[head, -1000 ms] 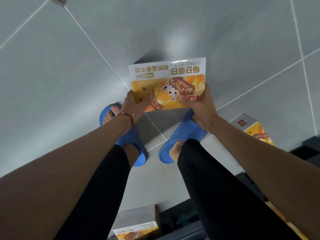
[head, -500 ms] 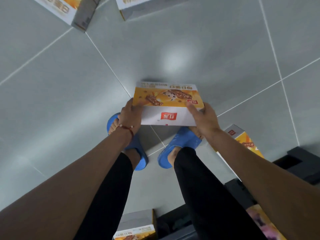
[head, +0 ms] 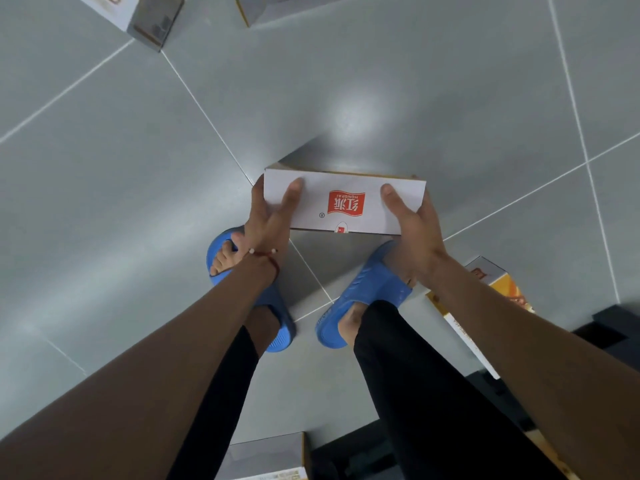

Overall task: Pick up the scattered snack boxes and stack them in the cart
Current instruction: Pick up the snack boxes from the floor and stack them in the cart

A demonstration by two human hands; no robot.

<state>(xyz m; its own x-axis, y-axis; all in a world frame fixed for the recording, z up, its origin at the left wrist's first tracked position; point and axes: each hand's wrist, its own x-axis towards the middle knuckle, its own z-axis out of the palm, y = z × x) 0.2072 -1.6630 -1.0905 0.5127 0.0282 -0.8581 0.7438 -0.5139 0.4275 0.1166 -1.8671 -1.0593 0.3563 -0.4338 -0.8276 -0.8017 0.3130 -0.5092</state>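
1. We are holding one snack box [head: 343, 202] in the air above the floor, just ahead of our feet. Its white side panel with a red logo is facing us, and a thin orange edge is showing along its far side.
2. Our left grip [head: 270, 216] and right grip [head: 412, 230] are both grasping this box, one at each short end. The thumbs are pressing on the white panel and the fingers are wrapping round behind.
3. We are judging the task as well short of done. This box is lifted but not yet in any cart, and four more are waiting: a top-left box [head: 149, 19], a top-middle box [head: 263, 5], a right-hand box [head: 485, 271] beside our right forearm, and a bottom box [head: 266, 452] between our legs.
4. A dark frame [head: 613, 323] at the lower right may be the cart. We cannot tell, and we are seeing no stack in it.
5. The held box is looking like stiff, smooth cardboard: flat, rectangular and sharp-cornered, so probably light and easy to stack. The others are showing grey and orange panels.
6. The floor [head: 104, 185] is glossy grey tile with thin pale grout lines, and it is reflecting a lamp. We are wearing blue ribbed slippers [head: 367, 296] and a red string bracelet [head: 268, 259] on the left wrist.
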